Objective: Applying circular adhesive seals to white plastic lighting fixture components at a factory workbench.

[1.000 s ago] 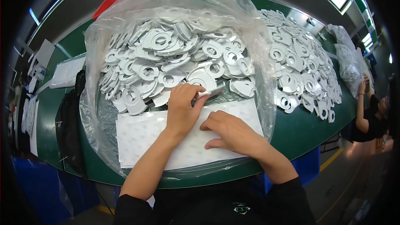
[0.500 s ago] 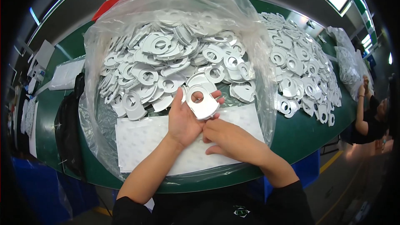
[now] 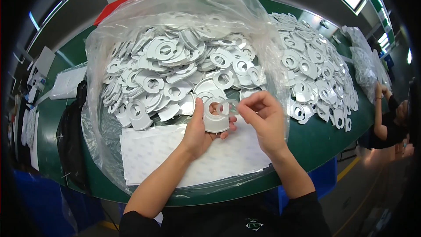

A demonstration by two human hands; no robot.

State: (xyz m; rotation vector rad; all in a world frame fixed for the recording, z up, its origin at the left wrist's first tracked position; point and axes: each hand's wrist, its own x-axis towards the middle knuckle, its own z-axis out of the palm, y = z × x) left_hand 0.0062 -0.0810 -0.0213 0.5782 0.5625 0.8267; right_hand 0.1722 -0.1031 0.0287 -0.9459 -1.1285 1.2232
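Note:
My left hand [image 3: 199, 132] holds up a flat white part with a round hole [image 3: 216, 116], thumb on its left edge and fingers behind it. My right hand [image 3: 263, 118] sits just to its right, fingertips pinched on a thin clear film [image 3: 233, 106] at the part's upper right edge. Both hands hover over white sheets [image 3: 184, 153] lying inside a large clear plastic bag [image 3: 144, 30]. Behind the hands, inside the bag, lies a heap of several similar white parts [image 3: 175, 70].
A second heap of white parts [image 3: 315, 74] spreads over the green table [image 3: 320, 136] to the right. A black bag [image 3: 70, 140] lies at the left, papers [image 3: 66, 83] beyond it. Another person [image 3: 390, 114] sits at the far right by more clear bags [image 3: 364, 57].
My left hand has lifted one white part off the sheets and turned it up. My right hand has risen from the sheets to pinch the film at the part's edge.

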